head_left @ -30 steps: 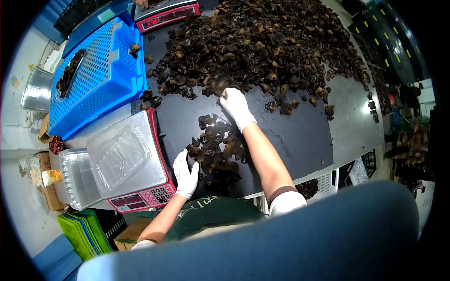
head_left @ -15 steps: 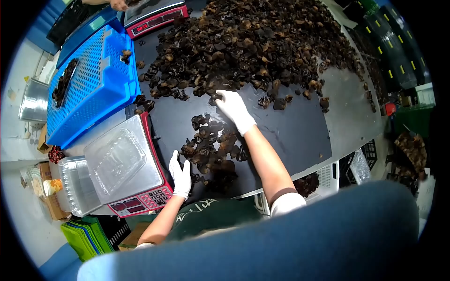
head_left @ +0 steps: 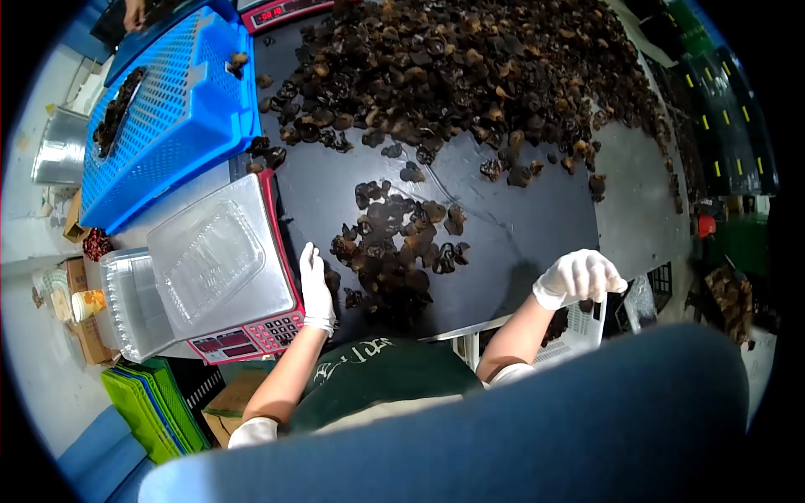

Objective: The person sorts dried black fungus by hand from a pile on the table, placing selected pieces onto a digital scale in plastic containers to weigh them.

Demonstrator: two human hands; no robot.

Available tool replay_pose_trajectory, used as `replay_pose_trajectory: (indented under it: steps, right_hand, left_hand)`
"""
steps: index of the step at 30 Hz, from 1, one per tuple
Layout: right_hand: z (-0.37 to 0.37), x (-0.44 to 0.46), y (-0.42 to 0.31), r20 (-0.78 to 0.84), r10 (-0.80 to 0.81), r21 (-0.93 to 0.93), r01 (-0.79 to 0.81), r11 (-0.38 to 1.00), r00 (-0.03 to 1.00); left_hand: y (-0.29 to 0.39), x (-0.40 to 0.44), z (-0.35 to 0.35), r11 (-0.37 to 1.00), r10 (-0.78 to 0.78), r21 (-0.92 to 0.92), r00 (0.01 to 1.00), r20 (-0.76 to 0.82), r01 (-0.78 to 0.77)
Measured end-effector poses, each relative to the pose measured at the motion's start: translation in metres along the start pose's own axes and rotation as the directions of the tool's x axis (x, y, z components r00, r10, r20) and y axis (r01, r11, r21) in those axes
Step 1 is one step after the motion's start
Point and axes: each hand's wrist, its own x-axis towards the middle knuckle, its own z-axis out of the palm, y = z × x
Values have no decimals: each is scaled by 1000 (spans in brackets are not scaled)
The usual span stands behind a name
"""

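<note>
My left hand [head_left: 315, 287], in a white glove, is stretched out between the red scale [head_left: 216, 260] and a small heap of wood ear mushrooms [head_left: 392, 251]. Its fingers point away from me and it holds nothing. On the scale's plate lies a clear plastic lid or tray [head_left: 210, 267]. My right hand [head_left: 580, 277], also gloved, hangs over a white basket [head_left: 579, 335] beside the table's near edge. Its fingers are curled down; a dark bit shows just under them, and whether they hold it I cannot tell.
A large pile of wood ear mushrooms [head_left: 453, 71] covers the back of the dark table [head_left: 537, 218]. To the left are a blue crate [head_left: 180, 117] and stacked clear containers [head_left: 134, 302]. Another person's hand [head_left: 134, 15] shows at the top left, near a second scale [head_left: 289, 12].
My right hand has moved from the edge of the large pile toward me and rightward, over the white basket. My left hand stays beside the scale. The view has shifted slightly.
</note>
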Motion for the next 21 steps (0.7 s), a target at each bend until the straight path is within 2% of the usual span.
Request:
replay_pose_trajectory:
  steps: [2, 3, 4, 5, 6, 7, 8, 9, 10, 11, 12, 13, 14, 16, 17, 18, 19, 20, 21]
  right_hand:
    - [0, -25, -27, -211, -2, -109, -22, 994, 977]
    - [0, -28, -24, -397, 77, -119, -135, 984, 914]
    - [5, -32, -8, -592, 49, -185, -194, 963, 805]
    - [19, -39, 12, -862, -157, -365, -374, 852, 482]
    - [0, -56, 3, -866, 79, -377, -748, 546, 494]
    - [15, -53, 30, -899, 28, -425, -885, 192, 437]
    - [29, -48, 56, -923, 80, -378, -926, 6, 377]
    - [32, -57, 82, -880, 157, -472, -861, -188, 448]
    - [41, -54, 105, -872, 263, -481, -822, -306, 412]
    - [38, -72, 128, -786, 342, -593, -786, -176, 516]
    - [46, -69, 150, -814, 411, -548, -779, -305, 411]
    - [37, -84, 171, -566, 444, -824, -462, -329, 694]
    - [35, -92, 189, -520, 477, -825, -272, -496, 709]
    - [21, -113, 209, -550, 602, -777, -90, -623, 579]
    - [16, -120, 209, -569, 585, -778, -149, -610, 578]
    - [17, -113, 203, -565, 483, -808, -331, -486, 669]
    - [23, -98, 194, -657, 413, -750, -602, -273, 631]
    - [30, -77, 178, -745, 369, -606, -795, -23, 556]
    - [39, -61, 154, -770, 374, -538, -841, 52, 516]
  left_hand:
    - [6, 4, 4, 998, -36, -50, 999, 19, 37]
    - [9, 8, 6, 995, -55, -78, 998, 30, 57]
    - [13, 11, 8, 991, -74, -107, 996, 45, 78]
    - [16, 15, 10, 986, -97, -133, 994, 58, 104]
    - [20, 19, 12, 981, -114, -152, 991, 70, 123]
    - [24, 23, 13, 976, -129, -166, 988, 80, 141]
    - [25, 26, 14, 972, -140, -178, 987, 84, 153]
    - [26, 28, 15, 969, -147, -185, 985, 94, 162]
    - [25, 29, 15, 970, -144, -182, 985, 94, 160]
    - [21, 31, 15, 964, -148, -210, 985, 86, 163]
    - [20, 31, 14, 957, -154, -237, 985, 79, 168]
    - [22, 30, 14, 958, -149, -235, 985, 83, 165]
    - [26, 27, 13, 935, -178, -298, 982, 69, 190]
    - [30, 22, 11, 910, -199, -359, 978, 58, 207]
    - [31, 18, 10, 953, -144, -263, 988, 55, 153]
    - [32, 16, 7, 981, -85, -168, 995, 51, 93]
    - [15, 21, -4, 987, -6, -158, 996, 88, 20]
    - [-3, 27, -15, 987, 73, -153, 990, 124, -54]
    - [4, 19, -13, 993, 18, -118, 994, 107, -5]
